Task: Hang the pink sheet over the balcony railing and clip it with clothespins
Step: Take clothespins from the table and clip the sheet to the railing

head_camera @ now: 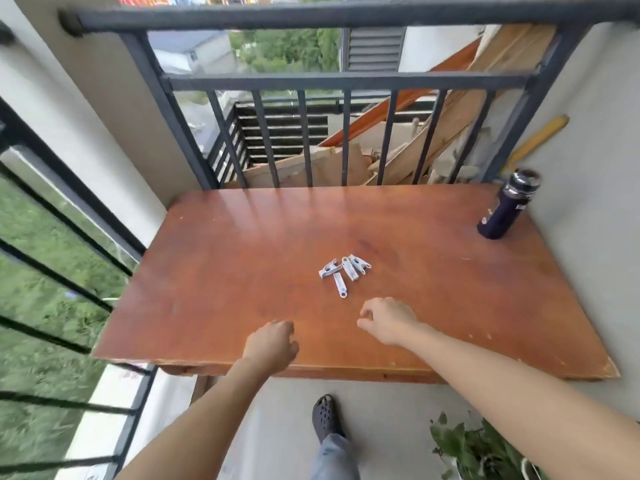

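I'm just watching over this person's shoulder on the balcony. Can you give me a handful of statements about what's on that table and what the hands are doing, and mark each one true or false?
1. A small pile of pale clothespins lies near the middle of the wooden table. True.
2. The right hand is pinching a clothespin. False: it hovers just short of them, holding nothing.
3. A dark bottle stands at the table's far right corner. True.
4. The pink sheet is draped over the railing. False: the railing is bare and no sheet is in view.
5. The left hand is empty, near the table's front edge. True.
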A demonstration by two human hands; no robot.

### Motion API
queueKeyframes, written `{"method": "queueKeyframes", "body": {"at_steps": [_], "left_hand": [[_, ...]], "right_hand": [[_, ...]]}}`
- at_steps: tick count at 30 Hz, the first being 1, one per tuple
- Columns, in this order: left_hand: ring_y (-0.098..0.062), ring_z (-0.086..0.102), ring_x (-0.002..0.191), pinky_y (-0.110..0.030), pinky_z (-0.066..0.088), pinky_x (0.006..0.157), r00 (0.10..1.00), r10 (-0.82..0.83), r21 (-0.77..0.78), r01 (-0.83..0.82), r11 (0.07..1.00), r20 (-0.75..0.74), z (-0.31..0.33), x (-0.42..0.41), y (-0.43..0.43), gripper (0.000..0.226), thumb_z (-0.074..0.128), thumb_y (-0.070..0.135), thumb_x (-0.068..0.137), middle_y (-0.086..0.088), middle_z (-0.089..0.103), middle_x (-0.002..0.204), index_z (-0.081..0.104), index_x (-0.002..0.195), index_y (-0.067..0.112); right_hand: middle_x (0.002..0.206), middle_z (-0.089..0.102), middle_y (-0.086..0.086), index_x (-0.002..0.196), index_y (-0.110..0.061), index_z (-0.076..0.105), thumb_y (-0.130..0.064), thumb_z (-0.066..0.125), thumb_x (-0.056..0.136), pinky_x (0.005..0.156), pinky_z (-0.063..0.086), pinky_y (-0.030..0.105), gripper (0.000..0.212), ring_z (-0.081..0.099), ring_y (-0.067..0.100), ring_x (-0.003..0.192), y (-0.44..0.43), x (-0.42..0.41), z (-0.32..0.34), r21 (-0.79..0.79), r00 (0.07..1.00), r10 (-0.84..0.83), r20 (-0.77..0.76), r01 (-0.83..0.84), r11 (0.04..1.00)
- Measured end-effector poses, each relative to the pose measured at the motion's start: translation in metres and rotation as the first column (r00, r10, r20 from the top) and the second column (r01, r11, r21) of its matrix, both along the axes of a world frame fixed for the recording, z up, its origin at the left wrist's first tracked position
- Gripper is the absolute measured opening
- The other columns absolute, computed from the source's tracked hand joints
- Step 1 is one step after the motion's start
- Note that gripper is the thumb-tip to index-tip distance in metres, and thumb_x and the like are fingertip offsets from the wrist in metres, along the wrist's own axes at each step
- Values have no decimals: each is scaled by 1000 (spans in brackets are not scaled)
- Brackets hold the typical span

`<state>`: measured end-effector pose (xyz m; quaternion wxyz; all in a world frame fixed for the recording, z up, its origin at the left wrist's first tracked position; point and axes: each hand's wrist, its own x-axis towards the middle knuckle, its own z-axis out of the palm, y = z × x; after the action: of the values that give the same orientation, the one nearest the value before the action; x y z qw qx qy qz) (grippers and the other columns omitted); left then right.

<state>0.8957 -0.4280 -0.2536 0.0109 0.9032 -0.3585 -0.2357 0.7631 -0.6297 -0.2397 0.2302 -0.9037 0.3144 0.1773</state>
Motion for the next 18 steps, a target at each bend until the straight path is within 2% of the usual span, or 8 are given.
{"method": "queueKeyframes", "body": {"at_steps": [3,8,11,18], "left_hand": [[-29,59,108,-36,49,83,999,-7,23,8,1000,-42,-24,58,-34,34,49,30,87,-6,63,119,58,118,19],[-31,58,108,-37,49,82,995,-72,41,75,996,-62,-54,118,-92,33,49,30,91,-8,61,117,56,120,18],[-32,58,108,-37,48,81,992,-92,39,96,995,-88,-73,137,-120,32,49,30,91,-8,61,116,56,120,18],[-33,58,107,-40,48,78,983,-125,-34,122,992,-136,-98,143,-171,29,49,28,92,-8,56,117,53,118,16]], "right_hand": [[112,70,0,109,-28,69,-45,55,91,86,49,35,29,63,27,105,-26,57,-32,24,997,-62,-42,63,998],[108,70,4,104,-23,65,-53,46,93,76,44,34,37,65,29,101,-49,117,-76,-51,981,-180,-70,177,983],[105,69,5,91,-21,57,-56,48,93,72,40,34,36,65,31,100,-53,128,-97,-27,976,-197,-96,196,980],[98,68,-2,88,-25,64,-52,62,86,74,45,34,27,65,27,93,-66,113,-106,98,959,-261,-114,272,957]]}}
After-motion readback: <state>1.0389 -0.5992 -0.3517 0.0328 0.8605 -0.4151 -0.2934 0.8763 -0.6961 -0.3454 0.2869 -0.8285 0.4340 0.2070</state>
